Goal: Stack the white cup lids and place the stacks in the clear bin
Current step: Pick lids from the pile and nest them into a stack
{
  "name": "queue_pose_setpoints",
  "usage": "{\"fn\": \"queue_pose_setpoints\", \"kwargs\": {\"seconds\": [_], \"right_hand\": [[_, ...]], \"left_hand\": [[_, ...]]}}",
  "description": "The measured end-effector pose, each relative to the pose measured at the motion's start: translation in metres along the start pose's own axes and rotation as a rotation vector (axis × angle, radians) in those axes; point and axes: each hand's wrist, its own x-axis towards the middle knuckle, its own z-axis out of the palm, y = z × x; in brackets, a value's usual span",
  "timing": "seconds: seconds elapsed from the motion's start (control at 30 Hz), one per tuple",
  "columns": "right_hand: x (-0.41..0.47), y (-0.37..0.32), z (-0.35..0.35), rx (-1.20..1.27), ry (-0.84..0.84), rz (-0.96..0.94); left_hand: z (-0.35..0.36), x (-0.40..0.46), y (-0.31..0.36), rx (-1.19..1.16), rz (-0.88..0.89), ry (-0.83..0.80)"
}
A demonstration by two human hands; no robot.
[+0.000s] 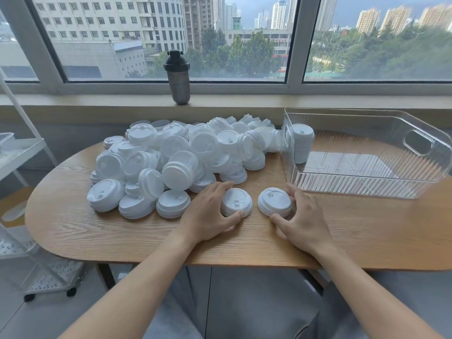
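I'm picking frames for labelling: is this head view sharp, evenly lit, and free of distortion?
Head view: soft daylight from the window, faint shadows under both hands, left and right; wide-angle bending curves the table edge and clear bin; right edge slightly smeared; lid pile sharp.

White lids [171,162] (wood-grain table [97,231])

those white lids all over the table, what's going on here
A person is sorting a big pile of white cup lids on a wooden table. The left hand grips one small lid stack, and the right hand grips another, both resting on the table near its front edge. The clear bin to the right holds one finished stack in its far left corner.
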Motion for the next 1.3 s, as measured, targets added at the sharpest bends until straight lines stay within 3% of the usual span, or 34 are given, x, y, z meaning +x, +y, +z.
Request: {"fn": "queue_pose_setpoints", "kwargs": {"seconds": [0.2, 0.43, 0.6, 0.8, 1.3], "right_hand": [[0.003, -0.005, 0.004, -0.112, 0.021, 0.104], [0.008, -0.002, -0.001, -0.039, -0.093, 0.018], [0.011, -0.006, 0.002, -0.138, -0.035, 0.044], [0.012, -0.002, -0.002, -0.075, -0.089, -0.007], [0.008, 0.001, -0.001, 0.021, -0.047, 0.003]], "left_hand": [[0.0, 0.0, 0.001, 0.016, -0.019, -0.005], [0.0, 0.002, 0.0, 0.01, -0.031, -0.026], [0.001, 0.003, -0.001, 0.03, -0.041, -0.042], [0.001, 0.004, -0.002, 0.039, -0.054, -0.063], [-0.001, 0.002, 0.001, -0.019, -0.044, -0.036]]}}
